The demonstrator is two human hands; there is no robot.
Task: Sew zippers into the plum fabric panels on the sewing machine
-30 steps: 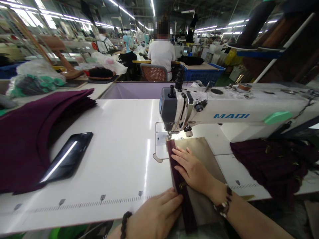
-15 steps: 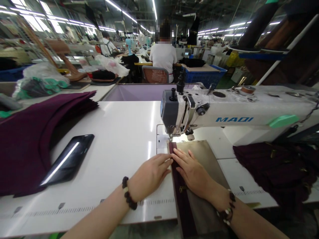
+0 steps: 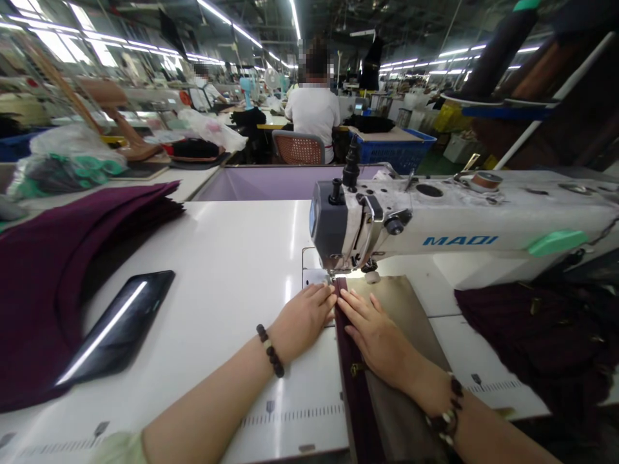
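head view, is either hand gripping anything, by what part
No grip shows: the right hand rests fingers on the maroon strip near its far end; the left hand has fingertips at its left edge.

I can read "MAQI" [image 3: 460, 241] in blue slanted capitals on the white sewing machine [image 3: 512, 216], right of the frame's centre; the tags [image 3: 270, 406] along the printed scale [image 3: 300, 414], lower centre, are too small to read.

A hand could pass over the white sewing table [image 3: 227, 277] between the smartphone [image 3: 123, 328] and left hand [image 3: 302, 320]; the MAQI sewing machine [image 3: 449, 219] bars the way ahead of the right hand [image 3: 380, 336]
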